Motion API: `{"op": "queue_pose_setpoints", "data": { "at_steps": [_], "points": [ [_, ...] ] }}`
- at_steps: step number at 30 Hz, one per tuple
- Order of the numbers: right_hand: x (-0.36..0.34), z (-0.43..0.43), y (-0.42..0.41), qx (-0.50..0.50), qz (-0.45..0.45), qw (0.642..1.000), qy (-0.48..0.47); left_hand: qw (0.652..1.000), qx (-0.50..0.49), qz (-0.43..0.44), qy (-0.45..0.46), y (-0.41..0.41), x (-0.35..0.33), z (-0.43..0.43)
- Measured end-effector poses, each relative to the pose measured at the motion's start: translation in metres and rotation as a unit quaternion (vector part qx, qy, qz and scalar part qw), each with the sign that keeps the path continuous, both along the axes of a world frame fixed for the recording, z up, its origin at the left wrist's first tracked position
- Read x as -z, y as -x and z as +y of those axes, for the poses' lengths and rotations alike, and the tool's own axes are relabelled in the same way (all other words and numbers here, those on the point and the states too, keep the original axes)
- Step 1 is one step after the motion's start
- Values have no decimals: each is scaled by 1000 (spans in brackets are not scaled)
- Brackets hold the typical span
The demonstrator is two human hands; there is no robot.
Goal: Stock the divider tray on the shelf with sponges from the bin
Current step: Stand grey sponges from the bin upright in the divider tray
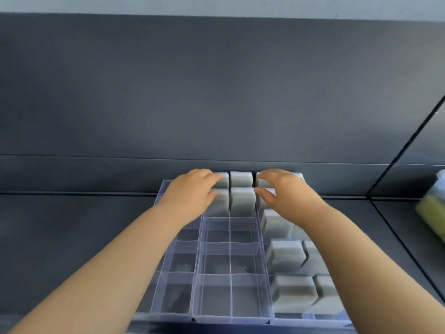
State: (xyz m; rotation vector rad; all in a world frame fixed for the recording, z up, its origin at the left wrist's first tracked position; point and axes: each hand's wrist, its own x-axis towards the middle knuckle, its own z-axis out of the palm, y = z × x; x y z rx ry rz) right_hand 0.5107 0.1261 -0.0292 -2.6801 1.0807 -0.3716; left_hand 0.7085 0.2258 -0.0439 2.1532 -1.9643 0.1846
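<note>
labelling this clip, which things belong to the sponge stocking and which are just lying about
Job: clear divider tray; grey sponges in its compartments; left hand and right hand, both resting on the back sponges; dark shelf underneath.
Lying about: blurred yellow-green item at the right edge.

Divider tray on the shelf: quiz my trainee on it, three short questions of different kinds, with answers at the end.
1. True or false: the near compartments in the middle section of the divider tray hold sponges.
2. Which section has sponges along its whole length? A left, B middle, C right.
3. Fill in: the left hand and right hand rest on sponges at the tray's ____ end.
Key: 1 false; 2 C; 3 far.
</note>
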Motion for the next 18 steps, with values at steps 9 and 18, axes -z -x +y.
{"op": "queue_pose_setpoints", "data": {
  "at_steps": [9,18],
  "points": [
    [1,62,47,10,-175,984,-34,993,-18,-54,104,56,-5,81],
    [29,167,85,24,-186,982,-23,998,1,-16,68,99,24,168]
  ]
}}
